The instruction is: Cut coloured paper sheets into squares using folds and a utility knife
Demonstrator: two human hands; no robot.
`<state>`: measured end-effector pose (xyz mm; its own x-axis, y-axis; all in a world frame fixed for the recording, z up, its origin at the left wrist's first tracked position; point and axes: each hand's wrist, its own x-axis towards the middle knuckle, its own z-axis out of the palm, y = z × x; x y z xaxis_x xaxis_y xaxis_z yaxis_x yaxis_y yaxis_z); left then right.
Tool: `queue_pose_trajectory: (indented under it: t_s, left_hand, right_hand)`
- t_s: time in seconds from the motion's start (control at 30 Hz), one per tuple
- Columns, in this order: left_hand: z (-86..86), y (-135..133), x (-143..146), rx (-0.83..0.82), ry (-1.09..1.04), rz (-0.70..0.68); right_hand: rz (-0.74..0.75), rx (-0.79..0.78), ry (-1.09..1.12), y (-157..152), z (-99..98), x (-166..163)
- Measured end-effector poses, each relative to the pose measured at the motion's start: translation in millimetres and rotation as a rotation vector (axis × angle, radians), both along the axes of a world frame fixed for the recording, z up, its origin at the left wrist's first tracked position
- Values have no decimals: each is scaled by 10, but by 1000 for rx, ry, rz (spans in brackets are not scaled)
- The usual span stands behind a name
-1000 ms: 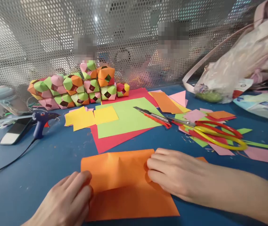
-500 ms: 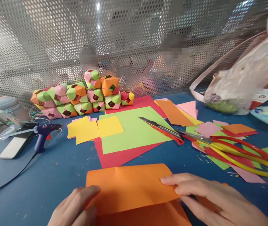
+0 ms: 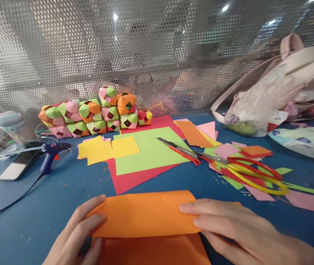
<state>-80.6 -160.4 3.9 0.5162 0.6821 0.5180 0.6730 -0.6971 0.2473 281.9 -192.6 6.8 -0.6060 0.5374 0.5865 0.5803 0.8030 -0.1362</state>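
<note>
An orange sheet of paper [image 3: 145, 215] lies in front of me, its far part bent over toward me above a lower, darker orange layer. My left hand [image 3: 81, 232] grips its left edge, with the fingertips on top near the far left corner. At the right edge, my right hand [image 3: 228, 224] has its fingers on the paper's upper face and the thumb tucked underneath. Beyond the paper, a light green sheet [image 3: 145, 158] rests on a red sheet [image 3: 120, 180]. On them lies a utility knife [image 3: 179, 149] with a red handle.
Scissors [image 3: 253, 173] with red and yellow handles lie on paper scraps at right. Yellow squares [image 3: 96, 151] and a blue glue gun [image 3: 49, 156] are at left. Folded paper balls [image 3: 90, 114] are stacked before a perforated metal screen [image 3: 157, 44]. A bag [image 3: 272, 88] stands back right.
The folded edge of the orange paper is drawn slightly nearer and flatter. My left hand has slid up along the left edge with its fingers spread more. The view has turned a little right.
</note>
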Motion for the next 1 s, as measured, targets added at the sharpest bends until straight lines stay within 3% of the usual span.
queue_pose_trajectory:
  t_s: [0.2,0.33,0.43,0.63,0.83,0.9,1.0]
  left_hand:
    - [-26,284,19,-114,-127,13]
    - [88,479,98,-140,-179,-82]
    - [191,581,171,-156,-197,-72]
    - [189,617,240,-180,-273,14]
    - [72,551,232,-345,-310,92]
    - [58,509,211,-276,-364,137]
    - [99,369,188,28,-331,143]
  right_hand:
    - [12,-16,116,100,23,-79]
    - [28,12,203,238,38,-122]
    - [15,36,272,311,82,-154]
    - [-28,85,313,319,125,-201]
    - [-148,-51,334,253,99,-180]
    - [-183,-75,372,245,96,-178]
    - [-249,-111,425,236,108,-189]
